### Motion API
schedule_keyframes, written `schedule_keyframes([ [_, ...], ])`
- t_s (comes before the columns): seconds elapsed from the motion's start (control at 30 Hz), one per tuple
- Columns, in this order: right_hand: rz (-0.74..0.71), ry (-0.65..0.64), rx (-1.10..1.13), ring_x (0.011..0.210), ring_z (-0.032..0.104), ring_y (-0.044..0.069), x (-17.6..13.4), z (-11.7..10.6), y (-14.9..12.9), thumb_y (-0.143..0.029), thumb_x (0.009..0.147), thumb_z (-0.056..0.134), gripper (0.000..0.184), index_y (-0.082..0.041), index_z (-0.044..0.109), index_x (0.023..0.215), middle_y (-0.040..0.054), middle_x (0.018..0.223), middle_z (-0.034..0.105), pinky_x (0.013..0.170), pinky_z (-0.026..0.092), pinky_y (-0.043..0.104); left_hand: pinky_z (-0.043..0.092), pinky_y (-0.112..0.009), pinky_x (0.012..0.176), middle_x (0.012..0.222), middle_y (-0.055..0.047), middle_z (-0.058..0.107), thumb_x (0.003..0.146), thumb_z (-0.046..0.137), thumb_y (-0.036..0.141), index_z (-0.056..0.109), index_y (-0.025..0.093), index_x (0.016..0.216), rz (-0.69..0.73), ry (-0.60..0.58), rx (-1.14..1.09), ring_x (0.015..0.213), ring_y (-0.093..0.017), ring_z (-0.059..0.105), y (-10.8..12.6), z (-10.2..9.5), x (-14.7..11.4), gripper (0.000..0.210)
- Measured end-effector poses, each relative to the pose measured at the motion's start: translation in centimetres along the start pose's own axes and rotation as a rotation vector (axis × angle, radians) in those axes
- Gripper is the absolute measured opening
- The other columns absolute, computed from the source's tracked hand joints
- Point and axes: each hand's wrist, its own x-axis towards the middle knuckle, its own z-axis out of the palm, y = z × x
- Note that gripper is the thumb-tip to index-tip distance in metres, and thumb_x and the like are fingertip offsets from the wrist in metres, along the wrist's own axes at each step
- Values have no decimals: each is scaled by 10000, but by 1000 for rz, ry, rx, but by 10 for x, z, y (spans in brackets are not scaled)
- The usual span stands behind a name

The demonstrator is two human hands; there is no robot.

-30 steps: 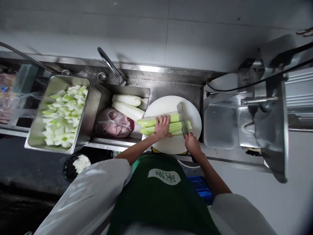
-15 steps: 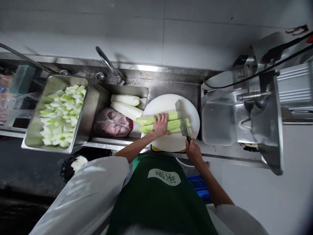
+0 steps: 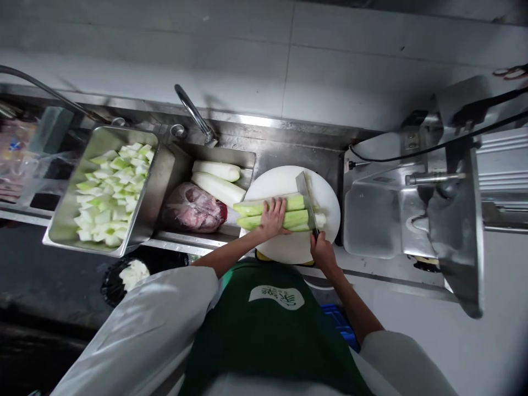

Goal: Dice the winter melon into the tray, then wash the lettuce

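Long pale-green peeled gourd pieces (image 3: pixel 248 210) lie side by side on a round white cutting board (image 3: pixel 280 250). My left hand (image 3: pixel 273 219) rests across them with fingers curled over the top, holding them down. My right hand (image 3: pixel 324 254) is closed round the dark handle of a cleaver (image 3: pixel 306 195). Its blade stands crosswise at the right ends of the pieces, close to their cut faces. Just right of the blade lie small cut bits (image 3: pixel 320 220), partly hidden by it.
Left of the board, a sink (image 3: pixel 252 160) holds two whole peeled gourds (image 3: pixel 218 188) and bagged raw meat (image 3: pixel 194 208). A deep steel pan (image 3: pixel 160 165) of gourd chunks (image 3: pixel 111 192) stands farther left. A faucet (image 3: pixel 193 113) rises behind; a metal slicing machine (image 3: pixel 371 220) stands right.
The view has shifted a little. The cleaver has gone through the right ends of the gourd pieces, and cut bits now lie apart beyond the blade. My left hand keeps its hold.
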Motion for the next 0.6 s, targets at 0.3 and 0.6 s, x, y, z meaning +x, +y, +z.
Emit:
schedule_keyframes([
  [0.3, -64, 92, -41, 787, 692, 237, -36, -46, 4, -365, 1113, 391, 317, -105, 564, 1165, 149, 881, 725, 654, 326, 287, 210, -708, 1228, 1672, -278, 293, 699, 773, 763, 148, 69, 1681, -26, 0, 8, 1519, -493, 268, -11, 4, -5, 1355],
  [0.6, -53, 27, -24, 743, 672, 214, -79, -36, -1, -354, 1112, 409, 275, -124, 561, 1111, 118, 835, 708, 626, 288, 275, 245, -705, 1210, 1649, -274, 326, 718, 750, 773, 185, 62, 1674, -21, 10, 18, 1483, -499, 298, -10, 0, -6, 1319],
])
